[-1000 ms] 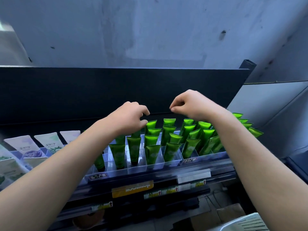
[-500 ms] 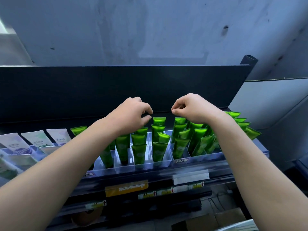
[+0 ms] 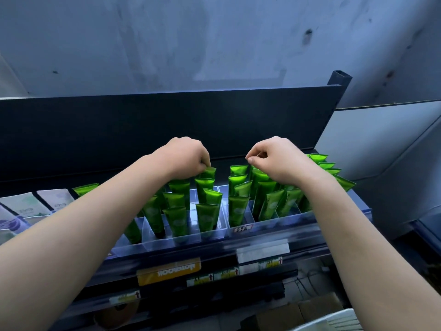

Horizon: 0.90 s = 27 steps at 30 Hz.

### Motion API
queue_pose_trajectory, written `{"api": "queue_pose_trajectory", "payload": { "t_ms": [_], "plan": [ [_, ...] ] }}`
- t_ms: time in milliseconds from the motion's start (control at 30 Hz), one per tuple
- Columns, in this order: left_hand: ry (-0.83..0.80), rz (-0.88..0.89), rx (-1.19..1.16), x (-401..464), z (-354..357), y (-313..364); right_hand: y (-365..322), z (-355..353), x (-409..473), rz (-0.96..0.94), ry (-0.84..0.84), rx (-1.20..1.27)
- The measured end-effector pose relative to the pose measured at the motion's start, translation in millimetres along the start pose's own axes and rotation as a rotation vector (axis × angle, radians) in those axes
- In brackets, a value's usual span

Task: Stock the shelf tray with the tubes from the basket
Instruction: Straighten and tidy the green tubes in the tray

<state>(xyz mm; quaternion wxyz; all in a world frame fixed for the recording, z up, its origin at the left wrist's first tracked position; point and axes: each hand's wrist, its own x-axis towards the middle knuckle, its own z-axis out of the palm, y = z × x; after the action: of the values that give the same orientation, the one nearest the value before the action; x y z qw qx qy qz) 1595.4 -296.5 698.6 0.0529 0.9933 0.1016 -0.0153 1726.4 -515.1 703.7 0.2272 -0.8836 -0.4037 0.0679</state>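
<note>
Several green tubes (image 3: 206, 216) stand upright in rows in the clear divided shelf tray (image 3: 214, 232). My left hand (image 3: 183, 158) reaches over the left rows, and its curled fingertips pinch the crimped top of a back-row green tube (image 3: 209, 171). My right hand (image 3: 274, 161) hovers over the right rows with fingers curled. Its thumb and forefinger meet just above the tube tops, with nothing visible between them. A white corner of the basket (image 3: 334, 321) shows at the bottom right; what it holds is hidden.
White and lavender tubes (image 3: 26, 206) fill the tray section to the left. A dark back panel (image 3: 167, 125) rises behind the shelf. A yellow label (image 3: 169, 273) and price tags line the shelf front. Cardboard boxes (image 3: 298, 311) sit on the floor below.
Both hands have dropped closer to the tube tops. My left hand has come down onto a back-row tube and now pinches its top.
</note>
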Motion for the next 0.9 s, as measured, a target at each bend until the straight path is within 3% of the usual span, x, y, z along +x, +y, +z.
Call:
{"api": "queue_pose_trajectory", "payload": {
  "t_ms": [233, 400, 700, 900],
  "plan": [
    [-0.006, -0.102, 0.011, 1, 4, 6, -16, 6, 13, -0.03, -0.075, -0.065],
    [-0.016, -0.197, -0.072, 0, 3, 17, -3, -13, 14, 0.032, 0.055, -0.001],
    [0.001, -0.299, -0.011, 4, 10, 26, 45, -53, 2, 0.184, 0.169, 0.096],
    [0.06, -0.308, 0.013, 6, 19, 28, 62, -54, 0, 0.228, 0.131, 0.05]
  ]
}}
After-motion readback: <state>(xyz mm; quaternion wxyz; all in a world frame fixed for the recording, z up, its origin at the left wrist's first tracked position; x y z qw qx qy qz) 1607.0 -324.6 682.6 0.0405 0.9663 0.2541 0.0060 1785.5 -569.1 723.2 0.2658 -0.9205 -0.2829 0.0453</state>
